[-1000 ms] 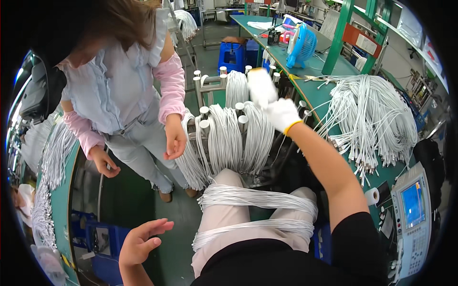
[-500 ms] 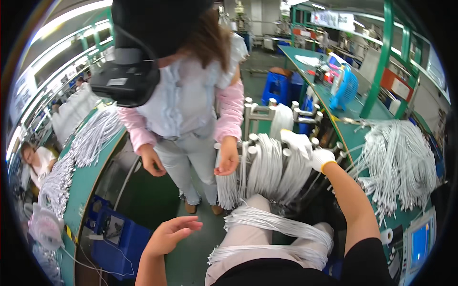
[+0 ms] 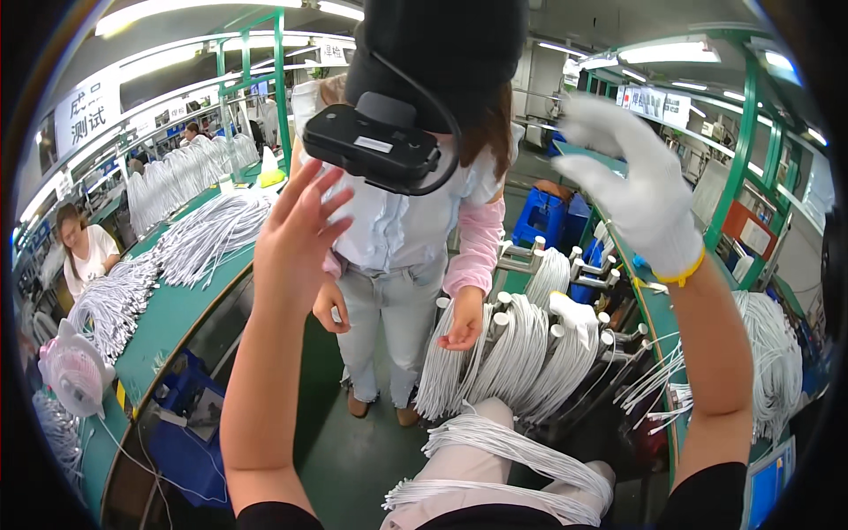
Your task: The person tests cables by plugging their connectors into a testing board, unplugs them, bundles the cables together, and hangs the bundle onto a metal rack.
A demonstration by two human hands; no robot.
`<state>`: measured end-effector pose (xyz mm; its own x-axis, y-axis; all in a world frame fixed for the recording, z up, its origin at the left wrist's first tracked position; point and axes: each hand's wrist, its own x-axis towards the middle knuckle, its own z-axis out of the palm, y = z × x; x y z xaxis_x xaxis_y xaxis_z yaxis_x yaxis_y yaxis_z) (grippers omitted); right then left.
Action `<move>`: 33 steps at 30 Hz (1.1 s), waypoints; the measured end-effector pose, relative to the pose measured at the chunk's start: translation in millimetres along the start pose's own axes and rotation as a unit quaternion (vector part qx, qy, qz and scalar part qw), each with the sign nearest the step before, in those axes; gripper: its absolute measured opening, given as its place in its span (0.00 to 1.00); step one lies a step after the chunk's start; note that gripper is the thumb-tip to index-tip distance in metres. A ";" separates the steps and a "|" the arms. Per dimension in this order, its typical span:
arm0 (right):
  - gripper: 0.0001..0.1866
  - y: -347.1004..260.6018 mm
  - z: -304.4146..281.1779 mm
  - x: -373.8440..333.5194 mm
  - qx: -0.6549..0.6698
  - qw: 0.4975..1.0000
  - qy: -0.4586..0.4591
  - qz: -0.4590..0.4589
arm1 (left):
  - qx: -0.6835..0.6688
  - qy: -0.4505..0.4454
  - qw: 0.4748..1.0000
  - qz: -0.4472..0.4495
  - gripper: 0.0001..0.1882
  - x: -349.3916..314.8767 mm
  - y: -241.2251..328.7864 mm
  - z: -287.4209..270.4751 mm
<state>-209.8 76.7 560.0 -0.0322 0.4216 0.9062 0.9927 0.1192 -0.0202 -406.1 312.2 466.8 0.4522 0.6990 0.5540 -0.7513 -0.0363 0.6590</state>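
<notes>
Both my hands are raised in front of me and hold nothing. My left hand [image 3: 302, 225] is bare, its fingers apart, in front of the facing person's sleeve. My right hand [image 3: 638, 185] wears a white knit glove with a yellow cuff; its thumb and fingers are spread. Across my lap lie bundles of white cables [image 3: 521, 449]. Beyond my knees, thick bundles of white cables [image 3: 514, 349] hang over a metal rack with round-ended pegs [image 3: 539, 241]. Another white glove [image 3: 574, 314] rests on top of those bundles.
A person [image 3: 402, 230] with a black head-worn device stands facing me, both hands lowered. Green workbenches with white cables [image 3: 216, 231] run along the left and right. A pink fan [image 3: 78, 369], blue bins [image 3: 190, 442] and blue stools [image 3: 541, 216] stand around.
My right hand has left the glove on the cable rack and risen. My left hand has risen too, its fingers spreading. The view has tilted up and turned left.
</notes>
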 end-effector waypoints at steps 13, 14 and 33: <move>0.22 -125.4 49.8 159.4 -0.281 0.816 -0.462 -0.206 | -0.165 -0.161 0.973 0.002 0.19 38.7 -7.3 29.4; 0.22 -130.7 50.9 162.8 -0.283 0.814 -0.463 -0.206 | -0.142 -0.153 0.978 0.010 0.20 39.9 -5.2 30.7; 0.23 -121.4 48.7 163.1 -0.242 0.782 -0.550 -0.164 | -0.083 -0.161 0.983 0.004 0.23 27.9 -2.6 48.1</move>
<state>-341.2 174.8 689.6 -0.1107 0.9900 -0.0876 0.8292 0.1406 0.5410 -368.4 297.5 505.0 0.5550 0.4350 0.7091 -0.8116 0.0959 0.5763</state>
